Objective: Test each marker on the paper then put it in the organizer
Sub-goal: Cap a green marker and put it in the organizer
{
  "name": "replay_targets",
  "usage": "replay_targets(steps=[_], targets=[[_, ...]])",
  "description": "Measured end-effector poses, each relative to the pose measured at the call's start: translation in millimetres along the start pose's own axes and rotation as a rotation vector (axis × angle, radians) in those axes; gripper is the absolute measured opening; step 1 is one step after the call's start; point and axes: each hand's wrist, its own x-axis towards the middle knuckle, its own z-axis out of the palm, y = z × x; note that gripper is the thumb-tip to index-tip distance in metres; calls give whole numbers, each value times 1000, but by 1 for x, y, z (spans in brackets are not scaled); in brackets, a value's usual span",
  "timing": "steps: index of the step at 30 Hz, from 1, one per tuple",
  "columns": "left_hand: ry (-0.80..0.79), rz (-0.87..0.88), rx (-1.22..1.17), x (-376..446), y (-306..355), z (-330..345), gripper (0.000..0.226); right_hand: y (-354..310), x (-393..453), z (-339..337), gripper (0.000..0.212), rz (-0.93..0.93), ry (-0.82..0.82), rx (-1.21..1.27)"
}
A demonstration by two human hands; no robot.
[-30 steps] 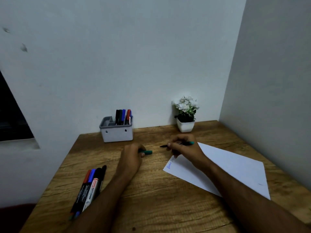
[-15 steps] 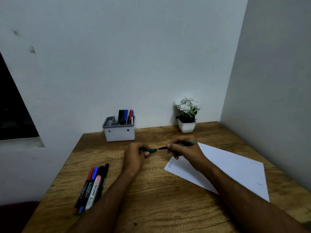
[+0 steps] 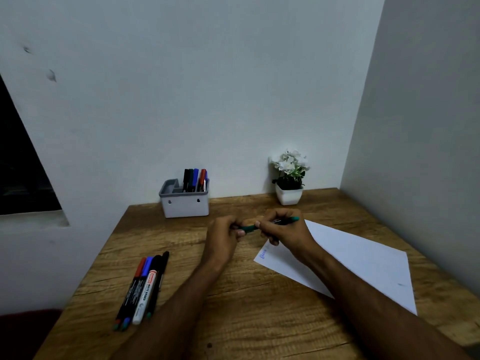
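My right hand (image 3: 284,231) grips a green marker (image 3: 287,220) over the near-left corner of the white paper (image 3: 358,263); its green end sticks out to the right. My left hand (image 3: 224,236) pinches the green cap (image 3: 246,228), which sits against the marker's tip end between the two hands. Blue writing (image 3: 263,254) shows on the paper's left corner. The grey-white organizer (image 3: 185,203) stands at the back by the wall with several markers upright in its right side. Several more markers (image 3: 144,284) lie side by side at the table's left front.
A small white pot with white flowers (image 3: 289,178) stands at the back right of the wooden table (image 3: 241,315). Walls close the back and right sides. A dark opening is at the far left.
My left hand carried the green cap rightward to the marker in my right hand; the gap between cap and tip has closed. The camera view shifted slightly.
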Motion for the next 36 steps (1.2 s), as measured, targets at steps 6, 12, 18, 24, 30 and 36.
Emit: replay_targets(steps=[6,12,18,24,30,36], targets=[[58,49,37,2,5,2,27,0,0,3,18,7,-6,65],[25,36,105,5,4,-8,24,9,1,8,13,78,-35,120],[114,-36,69,12,0,-35,21,7,10,1,10,120,-4,135],[165,-150,-400,15,-4,-47,14,12,14,27,11,75,-119,-172],[219,-96,-267,18,-13,-53,18,13,33,68,7,11,-154,-448],[276,-35,-171,33,-22,-81,20,3,57,109,11,-159,-199,-621]])
